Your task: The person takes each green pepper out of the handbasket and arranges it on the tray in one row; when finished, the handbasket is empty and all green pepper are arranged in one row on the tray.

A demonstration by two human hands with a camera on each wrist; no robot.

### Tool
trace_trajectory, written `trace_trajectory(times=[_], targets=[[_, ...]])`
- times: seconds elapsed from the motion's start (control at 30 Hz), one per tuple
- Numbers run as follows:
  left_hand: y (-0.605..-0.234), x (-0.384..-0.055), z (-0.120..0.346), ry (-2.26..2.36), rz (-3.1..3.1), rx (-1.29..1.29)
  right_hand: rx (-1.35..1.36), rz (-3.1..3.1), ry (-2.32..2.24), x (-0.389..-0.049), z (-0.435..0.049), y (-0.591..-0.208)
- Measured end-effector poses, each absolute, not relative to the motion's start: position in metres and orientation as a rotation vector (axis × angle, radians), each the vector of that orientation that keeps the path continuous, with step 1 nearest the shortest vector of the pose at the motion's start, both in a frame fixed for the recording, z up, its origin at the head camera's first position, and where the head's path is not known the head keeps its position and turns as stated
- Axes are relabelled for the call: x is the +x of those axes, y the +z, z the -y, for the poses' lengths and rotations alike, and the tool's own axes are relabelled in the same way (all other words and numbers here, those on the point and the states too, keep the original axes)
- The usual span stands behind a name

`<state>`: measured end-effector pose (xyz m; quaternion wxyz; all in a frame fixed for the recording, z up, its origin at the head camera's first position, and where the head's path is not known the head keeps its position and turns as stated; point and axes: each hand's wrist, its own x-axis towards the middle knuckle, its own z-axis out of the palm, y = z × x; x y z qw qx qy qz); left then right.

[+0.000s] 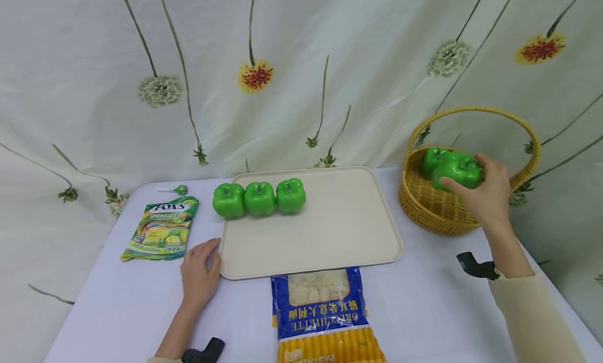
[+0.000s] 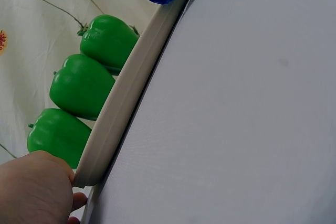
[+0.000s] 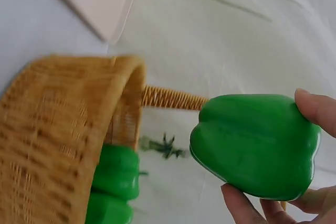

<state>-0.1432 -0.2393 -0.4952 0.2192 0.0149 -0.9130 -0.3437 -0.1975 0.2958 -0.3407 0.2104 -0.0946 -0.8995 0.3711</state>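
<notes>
My right hand [image 1: 490,193] holds a glossy green bell pepper [image 3: 257,145] between thumb and fingers, over the wicker basket [image 1: 431,224]. In the right wrist view it hangs clear of the basket's rim, and other green bell peppers [image 3: 115,174] lie inside. The head view shows only one of these, partly covered by the held pepper. At the beige tray's [image 1: 330,232] left edge rests my left hand [image 1: 200,274], its thumb and index finger against the rim. Three green bell peppers [image 1: 260,198] stand in a row at the tray's back left.
A blue and yellow pasta bag [image 1: 325,316] lies at the tray's front edge. To the left are a green candy bag [image 1: 165,229] and a small green lollipop [image 1: 180,189]. The basket's tall handle [image 1: 476,110] arches over it, and a flowered cloth [image 1: 292,90] hangs behind.
</notes>
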Motion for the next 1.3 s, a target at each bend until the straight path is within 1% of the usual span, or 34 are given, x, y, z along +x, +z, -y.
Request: trace_trajectory(times=[0.27,0.53,0.8,1.0,1.3], targets=[[-0.496,-0.143,0.241,-0.953,2.542,0.046,-0.073,2.596,1.078,-0.206,-0.245,-0.347],[-0.498,-0.145,0.241,-0.942,2.544,0.047,0.098,2.665,1.159,-0.238,-0.186,-0.364],[-0.498,-0.143,0.242,-0.934,2.506,0.032,0.199,2.749,1.267,-0.266,-0.134,-0.379],[-0.497,-0.144,0.241,-0.938,2.48,0.018,0.238,2.824,1.255,-0.279,-0.112,-0.393],[-0.498,-0.142,0.242,-0.906,2.487,0.015,0.289,2.903,1.146,-0.287,-0.1,-0.413]])
